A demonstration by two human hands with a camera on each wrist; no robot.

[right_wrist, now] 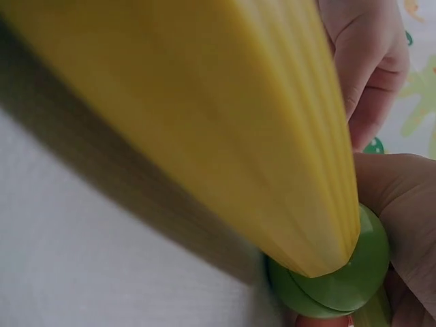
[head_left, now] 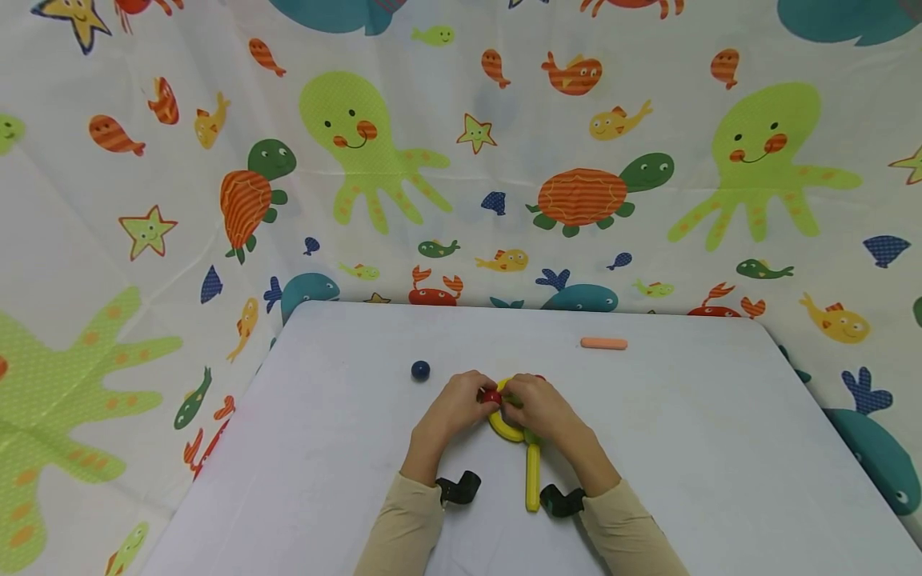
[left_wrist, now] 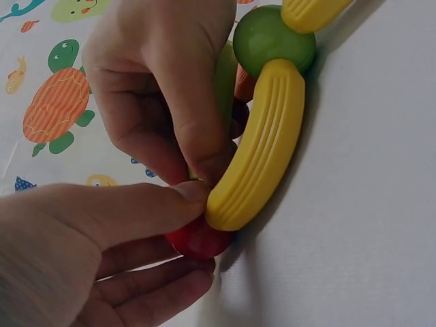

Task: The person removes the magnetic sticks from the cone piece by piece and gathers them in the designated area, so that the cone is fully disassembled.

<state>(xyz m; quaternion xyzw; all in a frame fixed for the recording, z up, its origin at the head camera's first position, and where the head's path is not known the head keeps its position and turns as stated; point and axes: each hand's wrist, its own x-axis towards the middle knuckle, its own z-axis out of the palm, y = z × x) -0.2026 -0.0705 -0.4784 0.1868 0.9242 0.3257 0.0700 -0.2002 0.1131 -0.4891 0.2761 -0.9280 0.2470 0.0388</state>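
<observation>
My left hand (head_left: 461, 398) pinches a red ball (left_wrist: 199, 238) between thumb and fingers. One end of a ridged yellow curved piece (left_wrist: 262, 150) meets that ball; its other end joins a green ball (left_wrist: 276, 41). Close beside it, my right hand (head_left: 535, 406) pinches a light green stick (left_wrist: 225, 85), mostly hidden by the fingers, against the red ball. A straight yellow stick (head_left: 532, 478) runs from the green ball toward my body. In the right wrist view, this yellow stick (right_wrist: 225, 122) fills much of the picture, ending at the green ball (right_wrist: 371, 262).
A dark blue ball (head_left: 420, 370) lies on the white table (head_left: 324, 448), left of the hands. An orange stick (head_left: 603, 343) rests farther back on the right. A cloth with sea animals (head_left: 418, 144) hangs behind the table. Black wrist cameras (head_left: 461, 487) sit below both hands.
</observation>
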